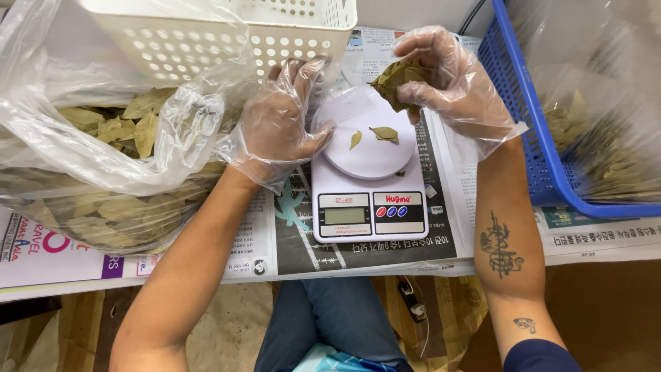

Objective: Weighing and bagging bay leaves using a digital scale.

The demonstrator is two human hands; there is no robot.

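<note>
A white kitchen scale sits on newspaper in front of me, with two dried leaves lying on its round platform. My right hand, in a clear plastic glove, is shut on a bunch of dried leaves held above the platform's far edge. My left hand, also gloved, rests open beside the scale's left side, fingers spread, touching the edge of a clear plastic bag of dried leaves.
A white perforated basket stands at the back left above the bag. A blue basket lined with plastic and holding more leaves stands at the right. Newspaper covers the tabletop. My knees show below the table edge.
</note>
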